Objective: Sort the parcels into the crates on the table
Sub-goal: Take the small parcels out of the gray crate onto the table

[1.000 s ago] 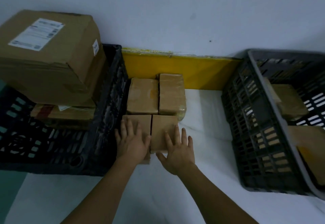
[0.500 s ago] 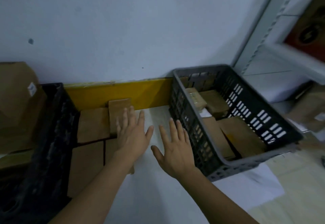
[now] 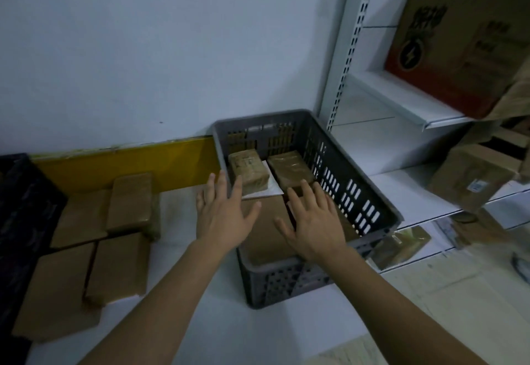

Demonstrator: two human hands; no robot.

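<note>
A grey slotted crate (image 3: 370,192) stands on the white table, holding several brown parcels; two small ones (image 3: 251,171) lie at its far end on a white sheet. My left hand (image 3: 222,214) hovers over the crate's left rim with fingers spread, holding nothing. My right hand (image 3: 314,222) is spread above a flat brown parcel (image 3: 265,231) inside the crate, also empty. Several brown parcels (image 3: 117,264) lie on the table to the left, one smaller parcel (image 3: 130,201) stacked on another. A black crate (image 3: 20,221) shows at the left edge.
A yellow board (image 3: 129,164) leans against the wall behind the table. White metal shelving (image 3: 401,100) on the right carries a large printed carton (image 3: 461,40) and more boxes (image 3: 473,175) below. The table's front edge runs near the bottom right.
My view has swung right from the parcels by the black crate to the grey crate. Both hands left those parcels and moved right, now spread over the grey crate.
</note>
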